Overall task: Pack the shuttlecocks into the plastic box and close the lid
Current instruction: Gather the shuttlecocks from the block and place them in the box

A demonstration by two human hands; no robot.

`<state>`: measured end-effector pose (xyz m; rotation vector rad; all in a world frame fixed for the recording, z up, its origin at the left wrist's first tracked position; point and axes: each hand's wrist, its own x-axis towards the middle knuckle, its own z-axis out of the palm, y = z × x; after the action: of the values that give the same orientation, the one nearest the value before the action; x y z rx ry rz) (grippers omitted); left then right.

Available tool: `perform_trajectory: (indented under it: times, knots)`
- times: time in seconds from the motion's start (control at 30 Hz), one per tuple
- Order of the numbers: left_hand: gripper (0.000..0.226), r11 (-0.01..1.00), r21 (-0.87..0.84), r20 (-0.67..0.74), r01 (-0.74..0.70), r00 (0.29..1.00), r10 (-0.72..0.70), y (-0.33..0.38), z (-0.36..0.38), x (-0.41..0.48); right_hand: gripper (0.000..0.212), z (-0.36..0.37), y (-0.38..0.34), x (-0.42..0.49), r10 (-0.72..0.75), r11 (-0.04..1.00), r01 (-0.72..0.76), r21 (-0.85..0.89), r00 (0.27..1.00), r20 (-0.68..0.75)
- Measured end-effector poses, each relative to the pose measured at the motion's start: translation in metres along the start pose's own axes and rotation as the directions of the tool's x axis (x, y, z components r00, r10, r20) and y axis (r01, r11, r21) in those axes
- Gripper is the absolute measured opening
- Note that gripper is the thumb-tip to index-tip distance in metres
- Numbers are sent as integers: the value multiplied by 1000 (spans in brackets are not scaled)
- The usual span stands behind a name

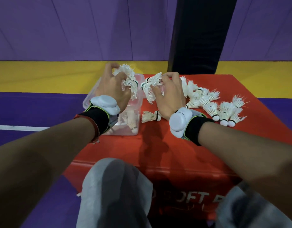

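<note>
A clear plastic box [136,104] stands open on the left part of a red soft block [175,145], with a few white shuttlecocks lying inside it. Above the box, my left hand [112,89] grips a bunch of worn feather shuttlecocks [128,79]. Just to the right of the box rim, my right hand [170,94] holds more shuttlecocks [149,88] by their feathers. A single shuttlecock [150,116] lies beside the box. Several loose shuttlecocks [214,106] are heaped on the block to the right. The lid is not clearly visible.
A black padded post [201,33] rises behind the block. The floor around is purple with a yellow band [43,76] and a white line. My grey-trousered knees [112,191] are at the block's near edge.
</note>
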<state>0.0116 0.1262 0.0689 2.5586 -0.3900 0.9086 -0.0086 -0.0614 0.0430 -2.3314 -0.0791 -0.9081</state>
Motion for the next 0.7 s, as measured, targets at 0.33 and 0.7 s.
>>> perform_trajectory:
  times: [0.33,0.7]
  knots:
    - [23,993,22,58,119,991,-120,-37,-2,-5,18,34,-24,12,10,996,-13,83,999,44]
    - [32,969,-53,196,241,954,-226,-55,4,-4,28,46,-35,14,126,947,-180,265,970,206]
